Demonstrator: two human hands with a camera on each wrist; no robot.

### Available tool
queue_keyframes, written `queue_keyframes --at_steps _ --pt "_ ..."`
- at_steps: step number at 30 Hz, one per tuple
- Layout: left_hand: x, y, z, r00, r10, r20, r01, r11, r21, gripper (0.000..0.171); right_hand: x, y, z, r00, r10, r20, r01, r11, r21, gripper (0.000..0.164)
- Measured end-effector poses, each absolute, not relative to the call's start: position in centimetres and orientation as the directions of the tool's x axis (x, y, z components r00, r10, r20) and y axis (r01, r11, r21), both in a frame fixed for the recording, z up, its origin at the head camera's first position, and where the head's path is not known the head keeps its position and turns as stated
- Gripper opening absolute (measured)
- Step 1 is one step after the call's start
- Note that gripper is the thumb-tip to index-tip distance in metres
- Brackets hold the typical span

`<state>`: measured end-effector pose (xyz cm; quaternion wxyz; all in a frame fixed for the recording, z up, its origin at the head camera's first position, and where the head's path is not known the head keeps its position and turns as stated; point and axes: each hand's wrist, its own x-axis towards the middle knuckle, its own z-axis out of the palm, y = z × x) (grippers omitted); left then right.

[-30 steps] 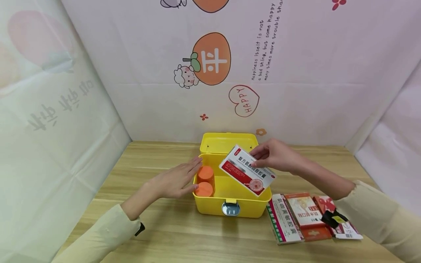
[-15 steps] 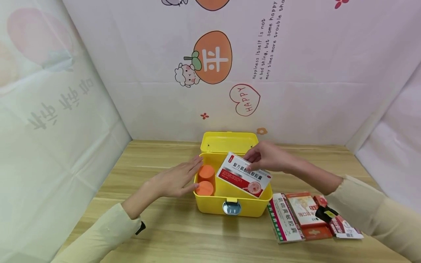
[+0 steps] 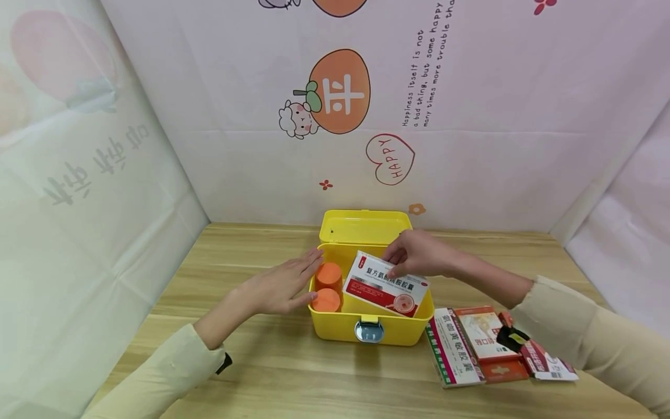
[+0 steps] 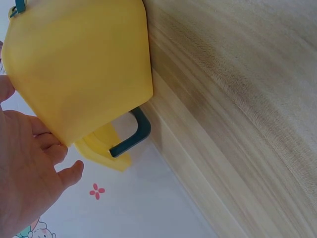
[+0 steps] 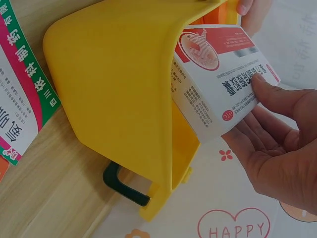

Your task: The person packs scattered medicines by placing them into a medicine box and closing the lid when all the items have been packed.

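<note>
A red-and-white medicine box (image 3: 377, 286) is pinched between the thumb and fingers of my right hand (image 3: 421, 254). It tilts into the mouth of an open yellow storage box (image 3: 337, 329), as the right wrist view also shows with the medicine box (image 5: 218, 74) partly inside the rim. Two orange-topped containers (image 3: 328, 274) stand inside at the left end. My left hand (image 3: 280, 286) rests its fairly straight fingers against the yellow box's left rim. In the left wrist view that hand (image 4: 32, 168) touches the yellow wall (image 4: 81, 64).
Right of the yellow box lie a white-and-green medicine box (image 3: 455, 349), a bandage box (image 3: 484, 334) and a red-and-white pack (image 3: 546, 361), partly behind the right sleeve. The yellow lid (image 3: 365, 227) leans back toward the printed wall sheet (image 3: 235, 151). A dark handle (image 5: 121, 183) sticks out behind.
My right hand has moved left and down with the medicine box, which sits lower in the yellow box's opening. The left hand has stayed at the rim.
</note>
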<state>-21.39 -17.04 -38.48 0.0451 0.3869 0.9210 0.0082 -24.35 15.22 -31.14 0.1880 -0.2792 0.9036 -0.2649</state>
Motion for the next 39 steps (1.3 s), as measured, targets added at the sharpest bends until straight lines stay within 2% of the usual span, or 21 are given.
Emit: queue_keyframes --at_steps 24,39 --pt "-21.5 -17.1 -38.4 -0.700 0.709 -0.082 0.707 0.705 0.054 0.076 -24.7 13.4 -31.7 -0.674 -0.719 -0.170 -0.568 0.652 -0.502 0.014" --pt "-21.5 -17.2 -38.4 -0.699 0.710 -0.086 0.709 0.703 0.046 0.076 -25.2 12.3 -32.3 -0.678 -0.688 -0.259 -0.541 0.706 -0.458 0.011"
